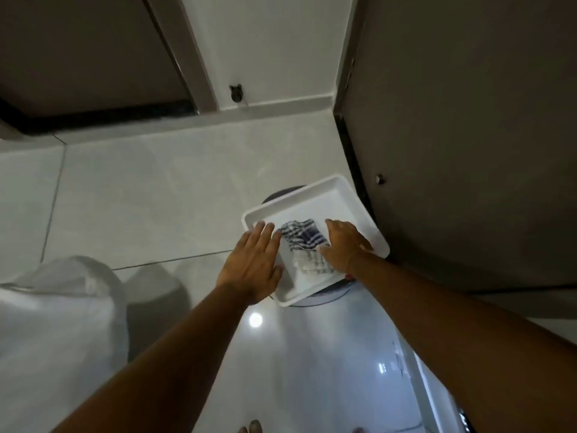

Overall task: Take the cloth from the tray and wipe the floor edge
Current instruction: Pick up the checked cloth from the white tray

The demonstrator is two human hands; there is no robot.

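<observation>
A white rectangular tray [315,192] rests on a round dark stool beside a dark door. In it lies a folded blue-and-white checked cloth [301,237]. My left hand [253,260] lies flat over the tray's left rim, fingers spread and straight, its fingertips just left of the cloth. My right hand [343,242] rests on the cloth's right side with fingers extended and the thumb against the cloth's lower edge; no closed grip shows. The floor edge [281,104] runs along a pale skirting at the foot of the white wall beyond the tray.
Glossy pale floor tiles [140,198] spread left of the tray. A dark door [468,135] stands close on the right, a door frame [187,57] at the back left. White fabric [56,307] bulges at the lower left. My toes [249,428] show at the bottom.
</observation>
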